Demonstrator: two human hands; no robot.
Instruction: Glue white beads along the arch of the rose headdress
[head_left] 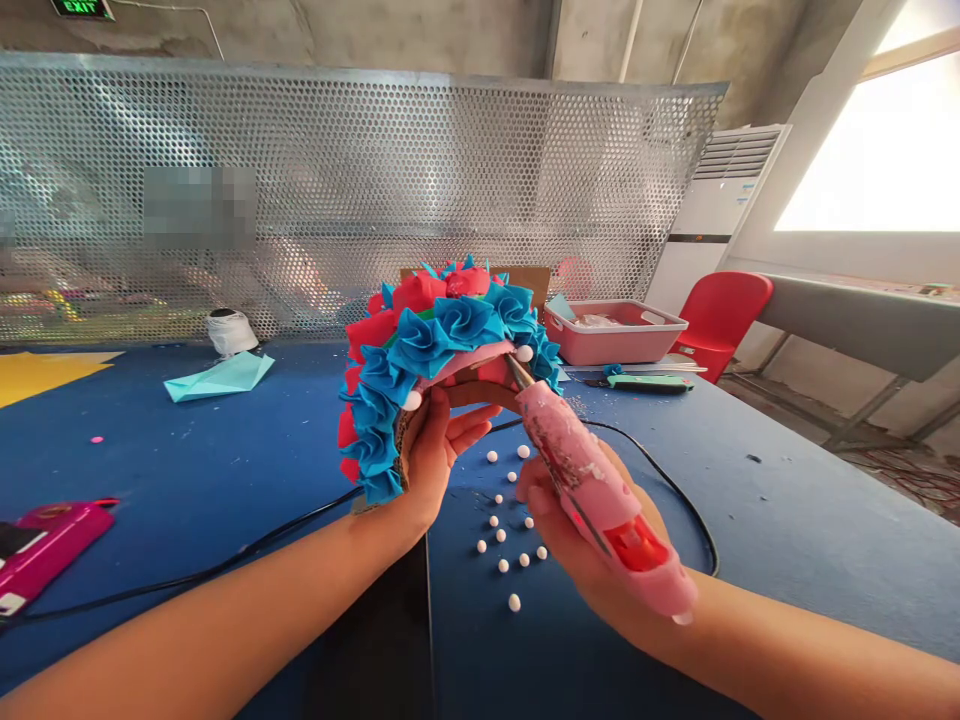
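Observation:
My left hand (431, 455) holds up a curved cardboard arch (401, 455) from inside its bend. Ruffled blue paper pieces (427, 345) and red ones (420, 292) cover its outer side, and a pink strip lines the front edge. White balls sit on that edge, one at the left (412, 400) and one at the right (524, 353). In my right hand (574, 540) is a pink hot glue gun (577, 465), its metal nozzle at the pink strip beside the right ball. Several loose white balls (501, 536) lie on the blue table below.
A pink basket (622, 345) and a green-handled box cutter (649, 383) are at the back right. A black cord (225, 555) crosses the blue table (810, 560). Folded light-blue paper (217, 378) and a magenta tool (52, 550) lie left. A perforated metal screen (337, 180) stands behind.

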